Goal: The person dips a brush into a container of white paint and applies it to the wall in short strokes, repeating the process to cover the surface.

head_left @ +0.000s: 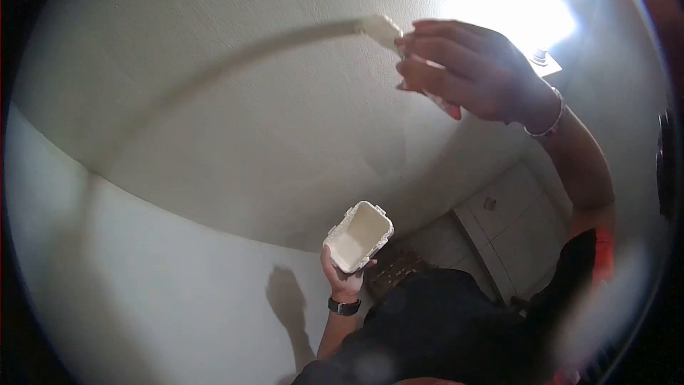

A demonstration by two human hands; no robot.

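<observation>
My left hand (343,279), with a dark watch on the wrist, holds up a small white rectangular tub (360,235) whose open top faces me and looks hollow. My right hand (470,68), a bracelet on its wrist, is raised high against the pale wall. Its fingers are closed on a red-handled tool (443,103), mostly hidden by the hand. Just off its fingertips a white lump (381,28) sits on the long curved seam (235,60) where two pale surfaces meet.
Plain off-white wall (214,192) fills most of the view. A very bright light (509,0) glares at the top right. Far below lie pale floor tiles (509,217) and a dark patterned mat (395,267). My dark clothing fills the bottom.
</observation>
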